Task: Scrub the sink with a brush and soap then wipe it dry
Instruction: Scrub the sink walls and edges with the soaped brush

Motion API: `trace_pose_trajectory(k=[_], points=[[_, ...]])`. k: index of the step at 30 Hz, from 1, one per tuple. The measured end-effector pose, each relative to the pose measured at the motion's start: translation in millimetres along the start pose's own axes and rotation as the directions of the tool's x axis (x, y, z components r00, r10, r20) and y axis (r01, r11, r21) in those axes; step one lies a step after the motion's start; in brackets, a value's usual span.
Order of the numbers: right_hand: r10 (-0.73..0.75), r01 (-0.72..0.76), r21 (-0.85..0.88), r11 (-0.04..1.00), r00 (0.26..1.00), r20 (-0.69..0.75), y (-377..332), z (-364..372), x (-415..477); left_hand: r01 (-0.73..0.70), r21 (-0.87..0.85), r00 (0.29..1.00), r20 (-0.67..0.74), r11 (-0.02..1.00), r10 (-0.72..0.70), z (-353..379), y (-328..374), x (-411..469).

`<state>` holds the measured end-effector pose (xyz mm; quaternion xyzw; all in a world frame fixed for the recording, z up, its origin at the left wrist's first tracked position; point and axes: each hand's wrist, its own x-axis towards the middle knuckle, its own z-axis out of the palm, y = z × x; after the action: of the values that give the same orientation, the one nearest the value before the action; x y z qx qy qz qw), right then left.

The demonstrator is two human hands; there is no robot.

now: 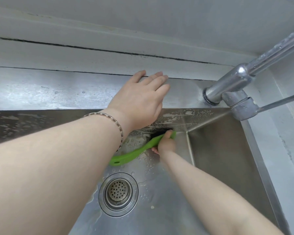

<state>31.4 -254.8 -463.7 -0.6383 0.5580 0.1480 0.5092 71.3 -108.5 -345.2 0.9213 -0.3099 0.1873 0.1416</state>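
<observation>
The right hand has its grip closed round a green plastic brush, black bristles against the wet stainless-steel sink's back wall. The left hand, fingers straight, rests flat on the rear ledge.

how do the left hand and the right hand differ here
The left hand lies flat, fingers straight, on the back ledge of the sink; the right hand grips the green brush lower, inside it, bristles at the back wall. The left wrist wears a bracelet; the right shows none. Both are bare.
</observation>
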Motion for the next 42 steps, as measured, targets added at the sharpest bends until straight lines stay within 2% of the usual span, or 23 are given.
trace_pose_trajectory(k=[4,6,9,14,16,18,20,22,24,26,27,29,31,33,36,38,40,42], points=[[0.041,-0.016,0.195,0.981,0.992,-0.121,-27,-30,15,0.006,0.001,1.0,0.018,1.0,-0.006,1,1,0],[0.053,-0.037,0.142,0.989,0.992,-0.112,-23,-24,7,0.011,0.005,0.999,0.035,1.0,-0.011,0,2,-1],[-0.029,0.034,-0.08,0.996,0.998,0.054,4,14,-30,0.009,0.022,0.998,0.058,1.0,-0.01,0,1,-1],[0.028,0.105,-0.331,0.938,0.927,0.374,35,72,-92,0.036,0.011,0.992,0.123,0.999,-0.037,-8,5,0],[0.024,0.154,-0.393,0.906,0.911,0.413,34,71,-101,0.122,-0.016,0.972,0.204,0.992,-0.116,-13,9,3],[-0.047,0.26,-0.431,0.864,0.894,0.446,31,55,-108,0.203,0.01,0.94,0.278,0.979,-0.197,-24,17,-2],[-0.147,0.386,-0.431,0.815,0.859,0.49,29,38,-120,0.239,-0.033,0.946,0.232,0.97,-0.225,-41,24,-18],[-0.15,0.429,-0.468,0.773,0.84,0.522,27,23,-133,0.287,-0.016,0.945,0.167,0.958,-0.28,-67,24,-42],[-0.12,0.457,-0.568,0.685,0.839,0.53,24,9,-153,0.437,-0.007,0.882,0.201,0.9,-0.426,-101,23,-69],[-0.157,0.506,-0.652,0.564,0.841,0.517,22,0,-169,0.602,0.047,0.754,0.297,0.797,-0.586,-125,22,-96],[-0.181,0.543,-0.675,0.499,0.827,0.532,21,-2,-185,0.651,0.083,0.705,0.302,0.754,-0.642,-142,21,-112],[-0.198,0.608,-0.663,0.437,0.784,0.589,21,-8,-211,0.718,0.098,0.649,0.264,0.689,-0.714,-164,19,-138],[-0.203,0.696,-0.622,0.359,0.709,0.675,21,-8,-244,0.759,0.074,0.632,0.158,0.647,-0.759,-191,16,-164],[-0.254,0.793,-0.565,0.227,0.608,0.752,23,-6,-272,0.789,0.045,0.611,0.056,0.613,-0.79,-212,15,-188],[-0.351,0.888,-0.445,0.12,0.457,0.818,31,10,-313,0.837,0.084,0.546,-0.06,0.541,-0.836,-239,7,-231],[-0.389,0.92,-0.388,0.061,0.38,0.839,35,30,-341,0.883,0.103,0.467,-0.081,0.458,-0.881,-253,-4,-263],[-0.415,0.945,-0.326,0.016,0.303,0.858,39,47,-362,0.94,0.078,0.337,-0.047,0.333,-0.94,-260,-15,-289],[-0.438,0.963,-0.258,-0.082,0.198,0.877,41,61,-381,0.974,0.046,0.225,-0.025,0.224,-0.974,-263,-22,-310]])
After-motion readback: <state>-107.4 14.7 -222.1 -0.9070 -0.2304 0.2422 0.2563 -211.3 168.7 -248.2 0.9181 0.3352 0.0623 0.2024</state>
